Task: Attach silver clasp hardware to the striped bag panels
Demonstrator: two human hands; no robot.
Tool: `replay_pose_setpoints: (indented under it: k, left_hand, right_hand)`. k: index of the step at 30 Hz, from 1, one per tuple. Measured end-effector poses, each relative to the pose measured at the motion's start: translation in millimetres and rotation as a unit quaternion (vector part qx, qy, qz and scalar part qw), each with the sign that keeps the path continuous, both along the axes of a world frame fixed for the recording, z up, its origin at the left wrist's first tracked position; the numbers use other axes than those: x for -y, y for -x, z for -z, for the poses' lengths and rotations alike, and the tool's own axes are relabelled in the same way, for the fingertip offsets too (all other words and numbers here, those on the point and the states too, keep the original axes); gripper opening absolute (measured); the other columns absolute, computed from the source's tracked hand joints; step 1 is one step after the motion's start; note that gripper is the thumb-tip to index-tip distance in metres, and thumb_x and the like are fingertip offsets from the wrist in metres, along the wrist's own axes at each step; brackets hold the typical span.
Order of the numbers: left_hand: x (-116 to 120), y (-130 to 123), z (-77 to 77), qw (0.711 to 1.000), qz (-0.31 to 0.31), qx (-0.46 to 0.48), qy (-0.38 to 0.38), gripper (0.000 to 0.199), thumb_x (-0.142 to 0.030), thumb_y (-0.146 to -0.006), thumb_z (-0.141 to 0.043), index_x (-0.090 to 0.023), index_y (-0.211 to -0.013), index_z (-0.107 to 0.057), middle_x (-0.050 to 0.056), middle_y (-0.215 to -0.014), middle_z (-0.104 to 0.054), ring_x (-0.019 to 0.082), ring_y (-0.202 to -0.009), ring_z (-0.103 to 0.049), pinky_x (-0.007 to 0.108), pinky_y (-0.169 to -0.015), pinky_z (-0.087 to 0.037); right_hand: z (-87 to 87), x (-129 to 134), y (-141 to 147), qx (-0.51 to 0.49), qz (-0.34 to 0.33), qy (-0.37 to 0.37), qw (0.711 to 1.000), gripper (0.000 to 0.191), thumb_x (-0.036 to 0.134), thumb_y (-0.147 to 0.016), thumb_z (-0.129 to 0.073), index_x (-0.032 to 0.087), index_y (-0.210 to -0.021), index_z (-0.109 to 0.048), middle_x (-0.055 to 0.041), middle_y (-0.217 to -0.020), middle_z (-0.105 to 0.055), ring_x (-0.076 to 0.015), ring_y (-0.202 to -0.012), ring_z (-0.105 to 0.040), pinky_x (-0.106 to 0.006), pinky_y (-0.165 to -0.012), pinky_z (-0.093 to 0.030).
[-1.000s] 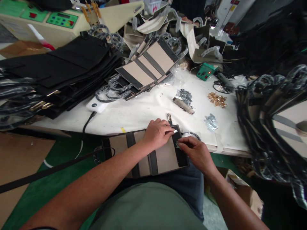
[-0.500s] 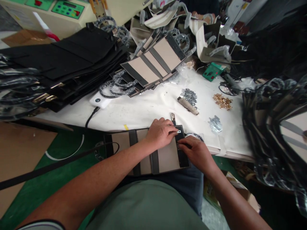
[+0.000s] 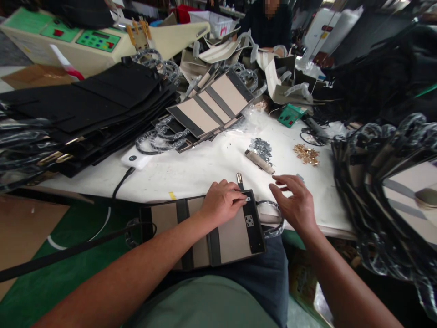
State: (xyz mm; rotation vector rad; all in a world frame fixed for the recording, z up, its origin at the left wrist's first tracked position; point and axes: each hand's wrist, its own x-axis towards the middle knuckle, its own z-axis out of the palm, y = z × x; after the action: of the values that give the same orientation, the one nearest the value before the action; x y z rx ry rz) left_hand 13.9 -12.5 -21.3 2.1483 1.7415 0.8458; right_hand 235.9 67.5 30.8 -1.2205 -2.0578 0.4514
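Note:
A beige panel with black bands (image 3: 235, 237) lies across the lap against the table edge. My left hand (image 3: 223, 202) rests on its upper right part, fingertips pinched on a small metal piece (image 3: 247, 199) at the black end band. Lower on that band sits a square metal plate (image 3: 249, 221). A strap with a gold clasp (image 3: 239, 178) sticks up beyond the panel. My right hand (image 3: 295, 200) is raised over the table edge, fingers apart, nothing visible in it. Beside it is a plastic-wrapped handle (image 3: 273, 218).
Silver plates (image 3: 261, 149), a wrapped tool (image 3: 259, 161) and gold pieces (image 3: 306, 154) lie on the white table (image 3: 211, 164). Black panels (image 3: 102, 91) are stacked left, more (image 3: 368, 182) right. Behind are a green device (image 3: 291, 115) and a person (image 3: 266, 23).
My right hand has lifted off the black band and moved right, its fingers opening; the square plate now shows. My left hand stays at the small metal piece. The view has tilted up.

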Motion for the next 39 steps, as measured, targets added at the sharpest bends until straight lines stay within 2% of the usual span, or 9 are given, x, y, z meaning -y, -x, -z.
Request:
replay_pose_setpoints:
  k: [6,10,13,16,20,22,26,29,39]
  left_hand:
    - [-1,1,0.7,1.0,-0.003,-0.008,-0.008,0.016,-0.036,-0.098,-0.067,-0.035,-0.1,-0.082,0.002,-0.112,-0.074,0.023,-0.096,-0.062,0.04,-0.079,-0.043]
    - [-2,0,-0.6,1.0,-0.008,-0.005,0.008,0.015,-0.036,-0.097,-0.068,-0.034,-0.1,-0.082,0.002,-0.111,-0.074,0.022,-0.097,-0.062,0.04,-0.081,-0.044]
    - [-3,0,-1.3,1.0,-0.013,0.005,0.021,0.014,-0.037,-0.097,-0.068,-0.034,-0.1,-0.082,0.002,-0.11,-0.073,0.022,-0.096,-0.063,0.04,-0.081,-0.044]
    - [-4,0,-2.2,0.999,-0.016,0.02,0.029,0.013,-0.036,-0.096,-0.069,-0.034,-0.098,-0.083,0.002,-0.11,-0.074,0.022,-0.096,-0.063,0.04,-0.08,-0.043]
    - [-5,-1,-3.9,0.999,-0.017,0.029,0.034,0.012,-0.035,-0.095,-0.071,-0.034,-0.096,-0.082,0.001,-0.111,-0.074,0.022,-0.097,-0.064,0.04,-0.079,-0.042]
    - [-5,-1,-4.8,0.999,-0.019,0.026,0.034,0.01,-0.034,-0.095,-0.072,-0.034,-0.096,-0.082,0.0,-0.111,-0.074,0.022,-0.097,-0.064,0.039,-0.078,-0.041]
    - [-4,-2,-5.6,0.999,-0.019,0.019,0.026,0.009,-0.034,-0.095,-0.073,-0.034,-0.095,-0.082,0.0,-0.109,-0.074,0.022,-0.096,-0.064,0.039,-0.077,-0.04]
    - [-4,-2,-5.6,0.999,-0.017,0.017,0.021,0.009,-0.033,-0.095,-0.073,-0.034,-0.095,-0.082,0.0,-0.108,-0.074,0.022,-0.096,-0.063,0.039,-0.077,-0.04]
    - [-4,-1,-6.3,0.999,-0.016,0.02,0.033,0.009,-0.034,-0.095,-0.073,-0.035,-0.096,-0.082,-0.001,-0.11,-0.074,0.021,-0.096,-0.064,0.039,-0.079,-0.04]
  right_hand:
    - [32.2,-103,47,0.193,0.006,-0.017,0.981,0.036,0.041,-0.093,-0.066,0.022,-0.123,-0.071,-0.013,-0.125,-0.07,-0.031,-0.113,-0.063,-0.042,-0.095,-0.051]
    - [48.0,-124,71,0.296,0.0,-0.039,0.954,0.034,0.046,-0.096,-0.062,0.021,-0.116,-0.073,-0.0144,-0.111,-0.071,-0.0335,-0.108,-0.059,-0.043,-0.09,-0.047]
    - [43.2,-121,71,0.281,-0.01,-0.071,0.957,0.031,0.044,-0.097,-0.061,0.021,-0.112,-0.074,-0.0146,-0.11,-0.071,-0.035,-0.11,-0.058,-0.046,-0.093,-0.044]
    - [28.4,-107,56,0.15,-0.016,-0.077,0.985,0.03,0.041,-0.096,-0.061,0.022,-0.116,-0.07,-0.0136,-0.118,-0.07,-0.0335,-0.113,-0.059,-0.047,-0.098,-0.045]
    - [8.5,-75,36,-0.145,-0.005,0.046,0.988,0.031,0.04,-0.093,-0.06,0.022,-0.118,-0.061,-0.0097,-0.108,-0.069,-0.0259,-0.097,-0.065,-0.043,-0.09,-0.053]
    - [4.1,-57,34,-0.31,0.01,0.115,0.944,0.025,0.037,-0.091,-0.055,0.024,-0.111,-0.059,-0.006,-0.1,-0.067,-0.0231,-0.091,-0.066,-0.042,-0.088,-0.055]
    - [5.1,-33,42,-0.549,0.041,0.245,0.798,0.011,0.034,-0.08,-0.055,0.025,-0.085,-0.049,0.003,-0.077,-0.05,-0.0135,-0.062,-0.055,-0.031,-0.064,-0.055]
    - [6.9,-25,47,-0.599,0.081,0.293,0.741,0.029,0.036,-0.079,-0.065,0.024,-0.073,-0.039,0.0086,-0.064,-0.036,-0.0075,-0.047,-0.036,-0.021,-0.047,-0.04]
    - [2.5,-11,57,-0.639,0.078,0.293,0.707,0.042,0.035,-0.076,-0.074,0.023,-0.066,-0.034,0.0112,-0.057,-0.032,-0.0053,-0.041,-0.031,-0.021,-0.04,-0.035]
